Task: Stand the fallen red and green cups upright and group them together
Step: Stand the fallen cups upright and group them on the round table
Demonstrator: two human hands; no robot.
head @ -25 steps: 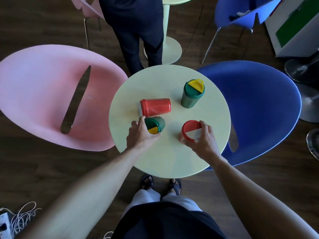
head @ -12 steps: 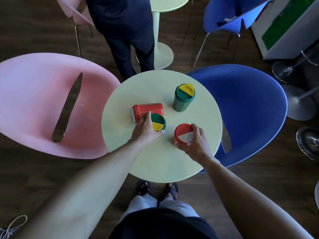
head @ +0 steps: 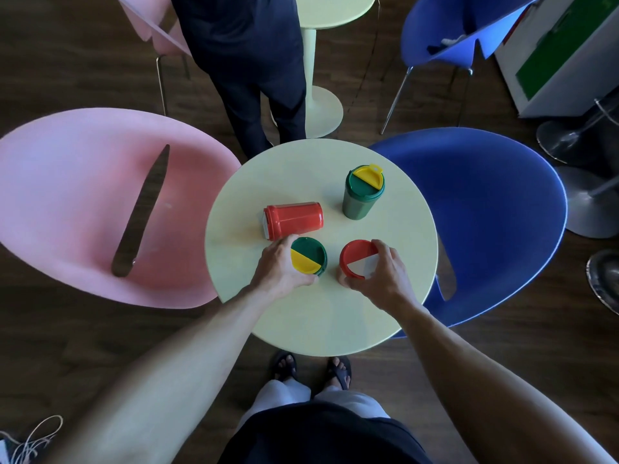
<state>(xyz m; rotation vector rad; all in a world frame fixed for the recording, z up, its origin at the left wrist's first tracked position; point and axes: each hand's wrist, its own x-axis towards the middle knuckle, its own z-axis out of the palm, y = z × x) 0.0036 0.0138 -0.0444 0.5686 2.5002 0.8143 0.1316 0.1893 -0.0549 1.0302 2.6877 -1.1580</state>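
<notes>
On the round pale table (head: 395, 262) my left hand (head: 279, 269) grips a green cup with a green and yellow lid (head: 308, 256), which stands upright. Beside it, my right hand (head: 382, 274) holds an upright red cup with a red and white lid (head: 356, 257). Just behind my left hand, a second red cup (head: 294, 220) lies on its side, lid pointing left. Farther back on the right stands another green cup with a yellow flap (head: 363, 192), untouched.
A pink chair (head: 83, 202) sits left of the table, a blue chair (head: 495, 209) right of it. A person in dark trousers (head: 254, 61) stands just beyond the table, next to a second pale table (head: 321, 15). My feet are under the near edge.
My left hand has tipped the near green cup from lying on its side to upright, lid now facing up. My right hand stays on the upright red cup. The camera view shifted.
</notes>
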